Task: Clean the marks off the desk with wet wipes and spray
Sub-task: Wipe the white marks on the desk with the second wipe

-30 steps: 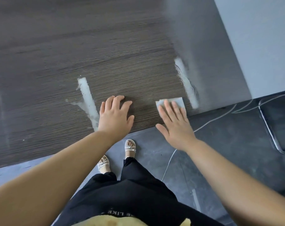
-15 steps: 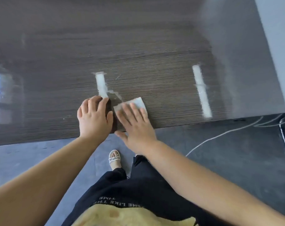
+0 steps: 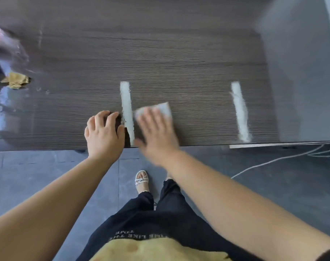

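On the dark wood-grain desk [image 3: 179,59] run two white streak marks, one near the middle [image 3: 126,108] and one at the right [image 3: 240,110]. My right hand [image 3: 156,132] lies flat, pressing a white wet wipe [image 3: 163,109] onto the desk just right of the middle mark; the hand is blurred. My left hand [image 3: 103,134] rests on the desk just left of that mark, fingers curled, holding nothing. No spray bottle shows clearly.
A crumpled yellowish scrap [image 3: 16,81] and a clear plastic item [image 3: 2,40] sit at the desk's far left. The desk's front edge [image 3: 47,150] runs across the view, with grey floor, my sandalled foot [image 3: 141,180] and white cables [image 3: 284,159] below it.
My right hand with the wipe slid left to beside the left hand, then a little right again, off the middle mark. The left hand stayed beside the mark. The view shifted left.
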`<state>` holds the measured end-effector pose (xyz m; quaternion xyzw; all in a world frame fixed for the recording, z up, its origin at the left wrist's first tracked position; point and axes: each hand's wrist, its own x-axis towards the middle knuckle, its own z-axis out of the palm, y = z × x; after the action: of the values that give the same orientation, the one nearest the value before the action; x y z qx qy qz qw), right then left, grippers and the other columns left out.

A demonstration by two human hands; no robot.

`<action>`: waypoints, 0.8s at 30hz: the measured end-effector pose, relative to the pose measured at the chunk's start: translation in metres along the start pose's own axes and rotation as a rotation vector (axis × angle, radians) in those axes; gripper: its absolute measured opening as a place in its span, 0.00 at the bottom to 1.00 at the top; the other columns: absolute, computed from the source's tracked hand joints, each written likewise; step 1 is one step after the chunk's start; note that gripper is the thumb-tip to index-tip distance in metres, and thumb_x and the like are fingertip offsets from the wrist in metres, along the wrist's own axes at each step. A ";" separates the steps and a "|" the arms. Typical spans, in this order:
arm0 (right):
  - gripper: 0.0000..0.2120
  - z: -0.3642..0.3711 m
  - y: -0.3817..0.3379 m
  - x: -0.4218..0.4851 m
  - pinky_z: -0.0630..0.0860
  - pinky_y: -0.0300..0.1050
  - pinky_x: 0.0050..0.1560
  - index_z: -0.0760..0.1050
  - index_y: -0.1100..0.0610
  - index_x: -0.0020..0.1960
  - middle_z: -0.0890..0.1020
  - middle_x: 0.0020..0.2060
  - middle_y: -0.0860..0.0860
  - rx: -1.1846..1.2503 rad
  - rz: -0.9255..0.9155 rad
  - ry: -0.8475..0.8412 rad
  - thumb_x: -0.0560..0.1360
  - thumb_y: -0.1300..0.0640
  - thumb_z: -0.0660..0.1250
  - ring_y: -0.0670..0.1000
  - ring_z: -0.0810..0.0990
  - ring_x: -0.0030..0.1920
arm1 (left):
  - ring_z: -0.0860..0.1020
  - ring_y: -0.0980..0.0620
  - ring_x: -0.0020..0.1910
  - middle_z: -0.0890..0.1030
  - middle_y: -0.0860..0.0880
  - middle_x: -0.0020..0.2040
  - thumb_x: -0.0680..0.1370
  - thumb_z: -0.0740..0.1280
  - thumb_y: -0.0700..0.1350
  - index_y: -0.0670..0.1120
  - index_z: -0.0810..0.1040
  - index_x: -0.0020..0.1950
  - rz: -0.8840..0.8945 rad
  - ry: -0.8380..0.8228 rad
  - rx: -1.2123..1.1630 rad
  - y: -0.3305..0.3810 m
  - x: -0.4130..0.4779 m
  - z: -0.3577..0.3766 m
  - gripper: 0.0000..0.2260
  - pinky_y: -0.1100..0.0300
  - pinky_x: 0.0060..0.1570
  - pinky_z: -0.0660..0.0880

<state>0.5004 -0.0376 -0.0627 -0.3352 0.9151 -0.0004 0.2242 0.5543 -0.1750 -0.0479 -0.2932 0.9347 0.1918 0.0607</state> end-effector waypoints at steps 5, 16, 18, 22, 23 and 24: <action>0.33 -0.003 0.042 0.007 0.32 0.50 0.73 0.40 0.48 0.77 0.42 0.77 0.47 -0.129 -0.286 0.014 0.74 0.36 0.33 0.49 0.37 0.75 | 0.57 0.43 0.70 0.63 0.47 0.71 0.80 0.55 0.52 0.50 0.68 0.68 -0.152 -0.024 -0.032 -0.016 0.010 -0.013 0.18 0.47 0.68 0.55; 0.33 -0.001 -0.046 0.025 0.36 0.55 0.74 0.43 0.52 0.77 0.42 0.77 0.51 -0.069 -0.331 -0.031 0.77 0.37 0.39 0.54 0.37 0.76 | 0.59 0.44 0.69 0.62 0.52 0.72 0.80 0.52 0.53 0.53 0.66 0.70 -0.073 -0.166 0.001 -0.028 0.013 -0.033 0.19 0.49 0.66 0.58; 0.34 -0.010 -0.018 0.033 0.36 0.50 0.73 0.49 0.51 0.77 0.50 0.77 0.50 -0.130 -0.564 -0.067 0.75 0.37 0.39 0.54 0.44 0.77 | 0.60 0.44 0.68 0.64 0.52 0.72 0.80 0.52 0.53 0.52 0.67 0.69 -0.069 -0.165 -0.030 -0.032 0.014 -0.036 0.18 0.49 0.66 0.58; 0.30 -0.043 0.073 0.074 0.37 0.50 0.75 0.42 0.51 0.77 0.45 0.77 0.51 -0.033 -0.062 0.061 0.79 0.39 0.36 0.52 0.40 0.76 | 0.61 0.45 0.68 0.65 0.54 0.71 0.80 0.53 0.52 0.52 0.68 0.68 -0.055 -0.147 -0.071 -0.040 0.013 -0.036 0.17 0.50 0.65 0.58; 0.28 -0.051 0.081 0.082 0.38 0.51 0.75 0.40 0.52 0.77 0.42 0.77 0.51 0.046 0.180 0.059 0.81 0.42 0.38 0.52 0.38 0.76 | 0.61 0.45 0.68 0.66 0.55 0.71 0.81 0.53 0.52 0.52 0.69 0.68 -0.051 -0.134 -0.083 -0.040 0.012 -0.036 0.17 0.50 0.65 0.58; 0.28 -0.055 0.077 0.089 0.38 0.52 0.75 0.39 0.53 0.77 0.40 0.77 0.52 0.107 0.372 0.072 0.81 0.43 0.39 0.52 0.37 0.76 | 0.61 0.45 0.68 0.66 0.55 0.71 0.81 0.53 0.52 0.52 0.68 0.68 -0.050 -0.127 -0.095 -0.041 0.011 -0.036 0.17 0.50 0.65 0.58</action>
<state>0.3702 -0.0405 -0.0613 -0.1479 0.9673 -0.0198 0.2050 0.5682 -0.2256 -0.0309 -0.3063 0.9111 0.2527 0.1105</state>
